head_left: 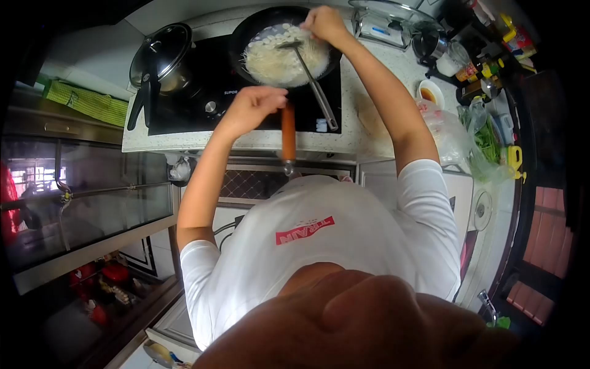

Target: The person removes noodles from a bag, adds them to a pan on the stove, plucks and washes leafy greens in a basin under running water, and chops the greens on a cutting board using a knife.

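Note:
A dark wok (238,58) sits on the black cooktop (178,117), with pale noodle-like strands and white pieces (276,64) in whitish liquid. A metal spatula (314,86) leans across its near rim, blade in the food. My right hand (326,26) is over the wok's far right rim, its fingers closed in a pinch; what they hold is too small to make out. My left hand (255,109) is near the wok's near rim, beside the top of the wooden handle (288,132), fingers loosely bent and apart, holding nothing visible.
A lidded pot (163,58) stands at the left of the cooktop. To the right are a small bowl of brown sauce (430,93), a plastic bag (444,132), leafy greens (485,138), and jars and bottles. A glass lid (381,27) lies behind the counter's right part.

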{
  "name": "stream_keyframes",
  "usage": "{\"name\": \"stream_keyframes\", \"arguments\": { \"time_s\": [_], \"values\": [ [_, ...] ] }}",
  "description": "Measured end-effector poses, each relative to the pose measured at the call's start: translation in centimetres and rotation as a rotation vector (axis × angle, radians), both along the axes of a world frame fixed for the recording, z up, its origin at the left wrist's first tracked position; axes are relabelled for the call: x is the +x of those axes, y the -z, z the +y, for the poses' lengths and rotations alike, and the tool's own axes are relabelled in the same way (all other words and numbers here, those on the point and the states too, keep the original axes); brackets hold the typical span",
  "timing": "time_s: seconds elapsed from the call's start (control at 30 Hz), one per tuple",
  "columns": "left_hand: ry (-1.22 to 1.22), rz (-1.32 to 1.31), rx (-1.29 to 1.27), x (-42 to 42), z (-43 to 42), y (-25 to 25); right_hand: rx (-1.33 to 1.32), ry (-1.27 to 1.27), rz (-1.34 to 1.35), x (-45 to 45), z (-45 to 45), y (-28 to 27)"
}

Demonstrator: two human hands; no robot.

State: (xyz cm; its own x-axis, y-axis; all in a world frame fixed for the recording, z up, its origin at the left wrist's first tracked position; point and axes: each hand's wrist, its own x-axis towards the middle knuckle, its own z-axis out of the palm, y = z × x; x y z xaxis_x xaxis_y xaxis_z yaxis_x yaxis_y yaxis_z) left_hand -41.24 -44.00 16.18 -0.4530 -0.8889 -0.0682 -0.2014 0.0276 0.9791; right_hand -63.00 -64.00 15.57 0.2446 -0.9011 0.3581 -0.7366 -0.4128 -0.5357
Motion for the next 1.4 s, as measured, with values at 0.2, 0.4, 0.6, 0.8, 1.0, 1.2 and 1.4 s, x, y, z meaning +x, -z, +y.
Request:
{"name": "stream_keyframes", "arguments": {
  "time_s": [0.2,0.4,0.6,0.8,1.0,1.2,1.4],
  "values": [
    [-0.148,0.012,-0.128,-0.8,-3.6,0.4,0.263,-0.006,0.517,1.8,2.1,1.1],
    [-0.218,-0.136,-0.553,-7.5,-8.2,-2.3,0.270,0.038,-0.174,1.5,5.2,-3.3],
    [-0.258,-0.679,-0.586,-7.5,-19.1,3.0,0.129,0.139,-0.585,-8.9,11.9,-6.5],
    [0.060,-0.697,-0.942,-11.9,-11.2,-6.7,-0.727,0.929,-0.130,-33.9,27.1,1.8],
    [0.296,-0.644,-0.744,-29.3,-0.4,-0.8,0.402,1.229,-0.975,-40.7,33.2,12.4],
    [0.093,-0.765,-0.782,-36.7,-4.0,3.8,0.391,0.781,-0.833,-43.6,33.8,6.0],
    [0.102,-0.188,-0.364,-35.9,-6.3,-9.9,0.190,0.288,-0.888,-44.7,34.4,-3.4]
  ]
}}
